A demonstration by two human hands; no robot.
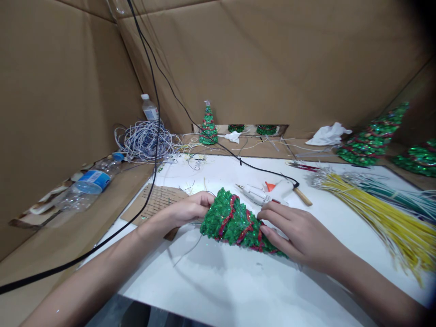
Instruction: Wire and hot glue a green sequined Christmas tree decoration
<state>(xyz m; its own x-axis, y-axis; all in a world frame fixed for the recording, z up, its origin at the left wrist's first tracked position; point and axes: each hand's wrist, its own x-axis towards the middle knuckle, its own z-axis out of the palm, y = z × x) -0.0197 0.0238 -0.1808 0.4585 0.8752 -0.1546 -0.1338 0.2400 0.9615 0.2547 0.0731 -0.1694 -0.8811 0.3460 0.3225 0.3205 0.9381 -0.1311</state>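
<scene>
A small glittery green Christmas tree (pixel 235 222) with red garland lies on its side over the white tabletop, its wide base to the left. My right hand (pixel 289 229) grips its narrower end, thumb on the near side and fingers over the top. At the base is my left hand (pixel 195 206), fingers closed; their tips are hidden behind the tree's edge, so what they pinch does not show. A thin wire (pixel 188 250) trails from the base onto the table. Just beyond the tree lies a white glue gun (pixel 254 194).
Bundled yellow wires (pixel 381 218) cover the right side. A small wood-handled tool (pixel 302 196) and red-handled pliers (pixel 304 166) lie farther back. Tangled wire (pixel 145 141), a plastic bottle (pixel 91 181) and pierced cardboard (pixel 160 202) are left. Another tree (pixel 208 125) stands behind. A black cable (pixel 155 113) hangs across.
</scene>
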